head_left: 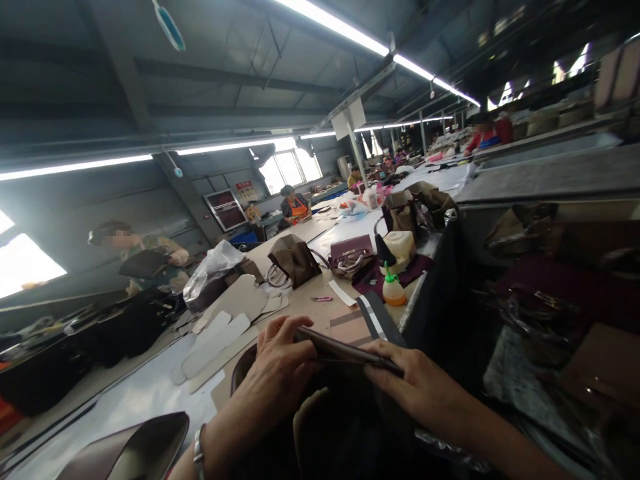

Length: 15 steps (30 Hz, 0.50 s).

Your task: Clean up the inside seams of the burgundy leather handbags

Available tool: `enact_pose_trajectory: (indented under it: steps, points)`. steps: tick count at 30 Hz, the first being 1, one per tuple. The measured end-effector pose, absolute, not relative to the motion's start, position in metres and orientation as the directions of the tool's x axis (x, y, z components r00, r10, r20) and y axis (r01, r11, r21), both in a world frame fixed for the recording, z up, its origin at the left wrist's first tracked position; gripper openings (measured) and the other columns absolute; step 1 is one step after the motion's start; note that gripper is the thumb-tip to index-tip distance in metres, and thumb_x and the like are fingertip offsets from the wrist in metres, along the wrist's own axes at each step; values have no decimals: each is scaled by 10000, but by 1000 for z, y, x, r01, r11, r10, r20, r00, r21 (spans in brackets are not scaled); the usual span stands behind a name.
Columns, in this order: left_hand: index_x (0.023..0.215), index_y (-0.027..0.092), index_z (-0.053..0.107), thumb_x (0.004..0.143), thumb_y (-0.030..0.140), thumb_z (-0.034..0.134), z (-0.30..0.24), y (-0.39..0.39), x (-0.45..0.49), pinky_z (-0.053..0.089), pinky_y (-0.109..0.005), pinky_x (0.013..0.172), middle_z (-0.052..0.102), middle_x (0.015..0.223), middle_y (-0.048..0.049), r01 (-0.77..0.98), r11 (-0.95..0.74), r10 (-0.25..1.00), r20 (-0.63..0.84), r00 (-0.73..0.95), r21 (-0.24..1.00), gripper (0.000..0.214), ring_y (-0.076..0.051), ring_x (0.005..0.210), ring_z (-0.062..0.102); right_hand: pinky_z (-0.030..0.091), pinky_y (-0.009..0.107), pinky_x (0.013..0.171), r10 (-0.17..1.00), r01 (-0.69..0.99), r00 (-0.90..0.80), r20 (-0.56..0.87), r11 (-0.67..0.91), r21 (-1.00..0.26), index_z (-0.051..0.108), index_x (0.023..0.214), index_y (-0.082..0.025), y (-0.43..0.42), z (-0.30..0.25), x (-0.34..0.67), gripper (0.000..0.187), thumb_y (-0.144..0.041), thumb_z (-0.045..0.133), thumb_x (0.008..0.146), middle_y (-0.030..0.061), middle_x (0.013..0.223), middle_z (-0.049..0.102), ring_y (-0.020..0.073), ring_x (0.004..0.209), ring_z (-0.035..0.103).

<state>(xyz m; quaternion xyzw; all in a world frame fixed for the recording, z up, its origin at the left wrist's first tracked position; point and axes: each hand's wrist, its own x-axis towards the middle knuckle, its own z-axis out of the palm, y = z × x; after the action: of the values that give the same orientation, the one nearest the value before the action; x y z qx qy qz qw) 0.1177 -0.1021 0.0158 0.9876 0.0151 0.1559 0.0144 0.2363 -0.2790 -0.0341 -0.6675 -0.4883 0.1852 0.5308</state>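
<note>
The person's left hand point(280, 363), with a silver-coloured band point(199, 453) on its wrist, curls its fingers over the left part of the upper edge of a dark brown, leather-like bag piece point(345, 350). The right hand point(410, 380) pinches the right end of the same edge, thumb on the near side; its other fingers are partly hidden. The piece is in front of the person's body, at the near side of the long table point(135, 403), its lower part lost in shadow.

Just beyond the edge lies a dark grey panel with a white stripe point(375, 317). Near it stands a small squeeze bottle of amber liquid with a green spout point(394, 291), in front of a pale yellow plastic container point(401, 248). A mauve handbag with looped handles point(351, 253) and a slouching olive-brown bag point(295, 261) are farther back, with a slim pink-handled tool point(323, 299) nearer the hands. Flat, pale grey, round-ended panels point(215, 347) overlap to the left.
</note>
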Motion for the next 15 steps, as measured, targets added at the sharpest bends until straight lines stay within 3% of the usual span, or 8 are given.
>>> enact_pose_trajectory:
  steps: [3,7,11,15]
  points:
    - [649,190,567,773,209,461,16,-98,122,316,-416,906,471,1159,-35,19,-987,61,262,963,158,165,-240,1076,325,422,236,729,863,440,417,285,83,-894,567,1002,-181,-278,-35,242,262,-296,413,823,13,859,616,152,806,564]
    - [623,193,526,775,215,461,13,-98,128,375,-320,880,562,1060,-17,70,-933,158,225,961,353,166,-197,1053,396,423,229,715,863,429,406,299,109,-897,556,1018,-177,-276,-37,248,271,-299,413,823,11,868,612,146,797,561]
    - [654,194,554,769,232,462,11,-100,135,400,-291,847,584,1011,-19,120,-898,240,240,941,424,152,-188,989,474,427,224,706,857,444,422,295,88,-892,566,976,-170,-273,-38,251,240,-283,434,809,9,856,616,144,785,567]
    - [758,207,609,778,261,443,15,-103,140,412,-292,823,590,988,-19,175,-893,291,233,928,415,176,-186,925,521,422,227,755,828,505,462,319,51,-862,562,998,-191,-271,-36,250,242,-257,459,790,9,912,623,149,849,567]
